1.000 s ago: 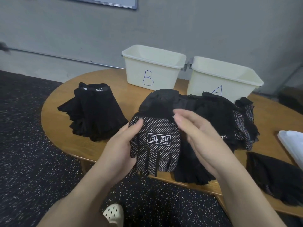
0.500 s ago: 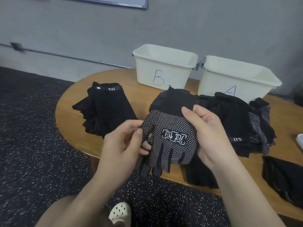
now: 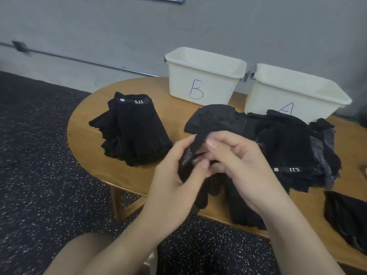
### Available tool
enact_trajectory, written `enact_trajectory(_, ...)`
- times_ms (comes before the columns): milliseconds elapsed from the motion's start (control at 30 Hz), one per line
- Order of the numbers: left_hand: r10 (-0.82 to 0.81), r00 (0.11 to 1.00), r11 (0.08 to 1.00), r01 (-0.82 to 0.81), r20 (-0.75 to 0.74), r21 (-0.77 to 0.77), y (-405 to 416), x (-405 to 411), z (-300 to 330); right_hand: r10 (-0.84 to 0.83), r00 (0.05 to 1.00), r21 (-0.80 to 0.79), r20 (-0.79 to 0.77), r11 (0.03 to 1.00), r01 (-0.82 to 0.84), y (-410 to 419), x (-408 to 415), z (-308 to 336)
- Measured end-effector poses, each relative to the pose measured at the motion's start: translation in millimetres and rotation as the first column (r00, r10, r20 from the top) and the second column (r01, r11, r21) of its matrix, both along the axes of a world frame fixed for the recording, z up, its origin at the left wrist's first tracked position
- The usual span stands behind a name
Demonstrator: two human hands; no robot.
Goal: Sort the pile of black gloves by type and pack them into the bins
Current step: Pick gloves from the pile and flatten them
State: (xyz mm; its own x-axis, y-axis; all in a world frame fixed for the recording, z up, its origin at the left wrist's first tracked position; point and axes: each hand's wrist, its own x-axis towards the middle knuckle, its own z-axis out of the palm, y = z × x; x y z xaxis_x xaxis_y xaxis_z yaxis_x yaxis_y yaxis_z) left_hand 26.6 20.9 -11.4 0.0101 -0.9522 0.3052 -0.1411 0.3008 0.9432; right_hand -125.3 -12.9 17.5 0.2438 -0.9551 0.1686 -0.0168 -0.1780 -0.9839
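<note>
Both hands hold one black glove with white grip dots (image 3: 186,161) over the table's front edge. My left hand (image 3: 170,181) grips its folded lower part. My right hand (image 3: 238,165) pinches its black cuff strip between thumb and fingers. The glove is bunched, and its fingers hang below my hands. A mixed pile of black gloves (image 3: 282,147) lies just behind my hands. A sorted stack of plain 5.11 gloves (image 3: 131,132) sits at the left. Cream bin B (image 3: 200,78) and cream bin A (image 3: 294,96) stand at the back.
The round wooden table (image 3: 89,155) curves away at the left, over speckled dark floor. More black gloves (image 3: 347,217) lie at the right edge of view. A grey wall stands right behind the bins. My knee shows at the bottom.
The dotted glove was spread flat with its printed palm facing me; now it is folded and bunched between both hands. The view has drifted left.
</note>
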Motion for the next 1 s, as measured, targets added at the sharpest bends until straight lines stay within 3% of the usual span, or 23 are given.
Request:
enact_trajectory(100, 0.010, 0.987, 0.998, 0.000, -0.158, 0.062, -7.2, 8.3, -1.1, -0.123, 0.992, -0.074, 0.039, 0.989, 0.126, -2.2, -0.9, -1.9)
enact_trajectory(200, 0.015, 0.922, 0.982, 0.060, -0.388, 0.180, -10.6, 15.9, 0.8, -0.316, 0.947, -0.077, -0.056, 0.947, 0.312, -10.0, -6.8, -9.2)
enact_trajectory(333, -0.003, 0.883, 0.943, 0.159, -0.470, 0.293, -15.0, 24.5, 1.8, -0.011, 0.997, 0.221, -0.073, 0.975, 0.027, -11.2, -7.3, -16.5)
enact_trajectory(433, -0.040, 0.899, 0.924, 0.199, -0.437, 0.326, -18.1, 27.7, -0.9, 0.008, 0.998, 0.245, -0.058, 0.970, 0.006, -11.8, -0.6, -20.3)
enact_trajectory(533, -0.018, 0.946, 0.929, 0.135, -0.323, 0.345, -22.3, 31.7, -6.1, -0.098, 0.985, 0.179, -0.139, 0.976, 0.122, -15.3, 0.6, -27.1)
enact_trajectory(667, -0.013, 1.000, 0.939, 0.011, 0.003, 0.344, -26.9, 37.2, -15.7, -0.224, 0.938, 0.039, -0.266, 0.969, 0.243, -25.8, -2.8, -38.0)
enact_trajectory(800, 0.064, 0.969, 0.951, -0.131, 0.240, 0.278, -33.0, 39.6, -27.7, -0.313, 0.870, -0.084, -0.380, 0.949, 0.304, -36.4, -1.6, -53.1)
enact_trajectory(1000, 0.224, 0.879, 0.934, -0.317, 0.422, 0.164, -42.3, 40.1, -39.3, -0.448, 0.698, -0.282, -0.558, 0.894, 0.347, -46.0, -1.5, -64.5)
